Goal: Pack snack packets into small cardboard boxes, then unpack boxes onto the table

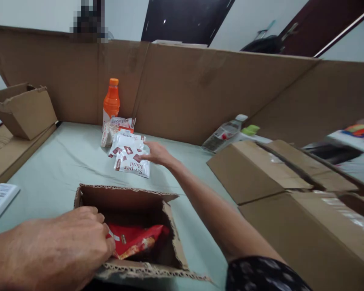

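An open cardboard box (pixel 115 190) stands in front of me with a red food packet (pixel 136 242) lying inside. My left hand (pixel 79 238) is closed over the box's left side, its fingertips curled inward beside the red packet and partly hidden. Farther off, my right hand (pixel 157 153) grips the right edge of a white "Su-per Meal" packet (pixel 132 163) with brown squares, its thumb on top. Similar white packets (pixel 123 121) lie behind it, next to a small clear bag (pixel 106 135) of pale contents.
An orange drink bottle (pixel 111 101) stands against the cardboard wall (pixel 200 89). A clear bottle (pixel 226 133) leans at the back right. Closed-looking cardboard boxes (pixel 261 173) fill the right side. To the left are a smaller carton (pixel 27 111) and a white labelled item (pixel 1 200).
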`<control>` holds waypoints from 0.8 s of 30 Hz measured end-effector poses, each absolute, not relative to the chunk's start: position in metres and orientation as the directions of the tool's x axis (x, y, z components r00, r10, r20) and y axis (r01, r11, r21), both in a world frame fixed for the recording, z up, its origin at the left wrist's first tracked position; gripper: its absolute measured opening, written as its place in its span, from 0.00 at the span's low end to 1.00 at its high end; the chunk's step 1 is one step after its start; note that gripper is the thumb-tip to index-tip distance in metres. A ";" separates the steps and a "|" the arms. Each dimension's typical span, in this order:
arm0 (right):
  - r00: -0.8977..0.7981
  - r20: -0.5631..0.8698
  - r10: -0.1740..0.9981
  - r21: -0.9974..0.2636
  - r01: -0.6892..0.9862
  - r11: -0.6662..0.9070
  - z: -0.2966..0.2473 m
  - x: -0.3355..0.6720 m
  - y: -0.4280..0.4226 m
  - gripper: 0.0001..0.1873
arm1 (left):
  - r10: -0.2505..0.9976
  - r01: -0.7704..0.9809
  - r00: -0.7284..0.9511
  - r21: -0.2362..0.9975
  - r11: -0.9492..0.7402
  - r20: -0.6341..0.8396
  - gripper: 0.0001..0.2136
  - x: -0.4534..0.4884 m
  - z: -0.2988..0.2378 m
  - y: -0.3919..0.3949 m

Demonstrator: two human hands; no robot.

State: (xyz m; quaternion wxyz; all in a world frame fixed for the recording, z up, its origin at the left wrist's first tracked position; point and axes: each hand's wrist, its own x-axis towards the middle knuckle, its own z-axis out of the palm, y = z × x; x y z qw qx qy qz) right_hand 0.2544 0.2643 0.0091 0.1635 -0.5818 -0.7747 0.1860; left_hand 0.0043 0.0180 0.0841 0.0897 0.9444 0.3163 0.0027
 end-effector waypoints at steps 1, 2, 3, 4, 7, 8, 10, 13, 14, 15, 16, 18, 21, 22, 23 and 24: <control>-0.258 0.003 0.966 -0.474 0.851 0.228 -0.002 0.250 0.272 0.27 | 0.586 0.588 0.807 0.185 -0.787 -0.073 0.07 0.003 0.082 0.016; -0.245 -0.029 0.969 -0.472 0.858 0.203 -0.012 0.247 0.277 0.27 | 0.578 0.582 0.812 0.198 -0.789 -0.086 0.08 0.001 0.081 0.014; -0.238 -0.059 0.970 -0.476 0.860 0.182 -0.020 0.246 0.277 0.25 | 0.576 0.581 0.813 0.205 -0.788 -0.090 0.09 0.000 0.080 0.013; -0.239 -0.090 0.967 -0.487 0.857 0.167 -0.025 0.246 0.275 0.22 | 0.581 0.585 0.810 0.205 -0.785 -0.086 0.10 0.000 0.080 0.011; -0.296 -0.155 0.942 -0.552 0.817 0.166 -0.025 0.259 0.253 0.10 | 0.582 0.585 0.809 0.190 -0.788 -0.077 0.12 0.000 0.081 0.008; -0.319 -0.166 0.933 -0.573 0.802 0.172 -0.019 0.267 0.242 0.07 | 0.585 0.588 0.807 0.187 -0.787 -0.074 0.13 0.001 0.081 0.007; -0.345 -0.084 0.935 -0.625 0.749 0.221 0.004 0.285 0.216 0.07 | 0.600 0.602 0.797 0.181 -0.778 -0.073 0.13 0.001 0.078 0.005; -0.277 0.352 0.894 -0.717 0.534 0.448 0.053 0.308 0.166 0.06 | 0.608 0.609 0.792 0.155 -0.778 -0.063 0.12 -0.001 0.068 0.002; -0.206 0.518 0.830 -0.702 0.452 0.550 0.069 0.311 0.147 0.05 | 0.608 0.609 0.792 0.140 -0.781 -0.056 0.11 -0.001 0.064 0.001; -0.123 0.650 0.750 -0.660 0.398 0.637 0.084 0.311 0.128 0.04 | 0.608 0.609 0.792 0.125 -0.783 -0.048 0.10 -0.002 0.061 0.001; -0.058 0.735 0.675 -0.607 0.388 0.694 0.096 0.308 0.110 0.03 | 0.610 0.610 0.791 0.112 -0.784 -0.040 0.08 -0.001 0.059 0.001; -0.041 0.834 0.550 -0.470 0.469 0.748 0.110 0.297 0.079 0.01 | 0.617 0.617 0.786 0.096 -0.781 -0.028 0.07 0.001 0.058 0.001; -0.380 0.795 0.473 -0.224 0.541 0.811 0.106 0.277 0.052 0.08 | 0.618 0.614 0.786 0.106 -0.782 0.006 0.08 0.005 0.062 0.000; -0.525 0.720 0.453 -0.157 0.512 0.844 0.101 0.272 0.049 0.11 | 0.616 0.610 0.788 0.111 -0.785 0.022 0.08 0.005 0.064 -0.001; -0.649 0.615 0.448 -0.120 0.484 0.867 0.096 0.267 0.048 0.14 | 0.615 0.608 0.788 0.114 -0.786 0.036 0.09 0.006 0.064 -0.002; -0.738 0.495 0.458 -0.099 0.476 0.874 0.090 0.262 0.049 0.16 | 0.617 0.610 0.786 0.114 -0.784 0.045 0.09 0.005 0.064 -0.004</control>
